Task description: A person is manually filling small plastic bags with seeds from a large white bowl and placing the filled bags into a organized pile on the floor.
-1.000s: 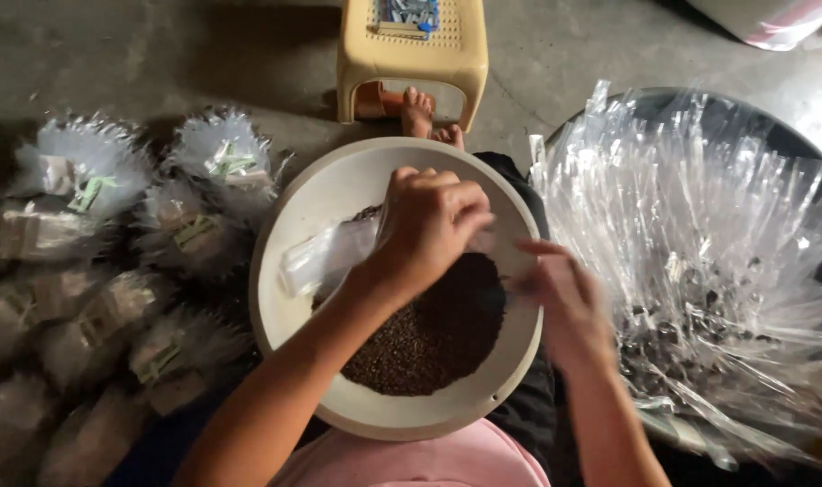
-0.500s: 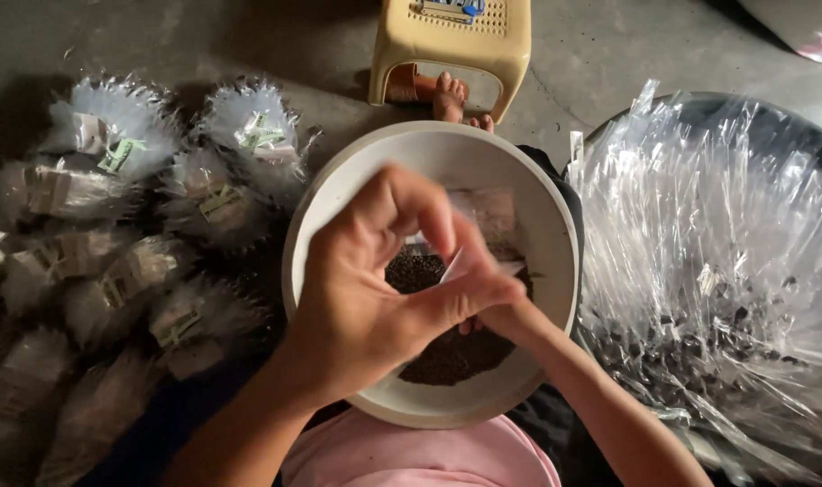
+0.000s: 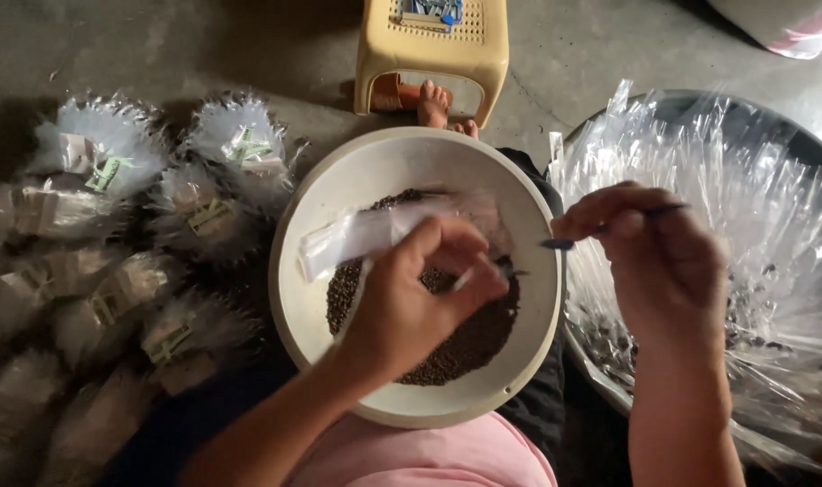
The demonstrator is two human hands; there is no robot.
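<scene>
Two bare hands work over a cream-coloured round bowl [image 3: 321,298] that holds a heap of small dark seeds [image 3: 465,347]. The left hand [image 3: 411,302] sits near the bowl's centre, fingers curled and pinched on a small clear plastic packet [image 3: 357,234], which stretches toward ten o'clock above the seeds. The right hand [image 3: 663,261] hovers at three o'clock, just past the rim, fingers closed round a thin dark stick [image 3: 560,243] whose tip points back at the bowl. Under that hand lies a wide pan of loose clear bags [image 3: 753,207]. At nine o'clock lies a heap of filled, tied packets [image 3: 132,261]. At twelve o'clock stands a yellow plastic stool [image 3: 433,50], a bare foot [image 3: 433,104] beneath it
</scene>
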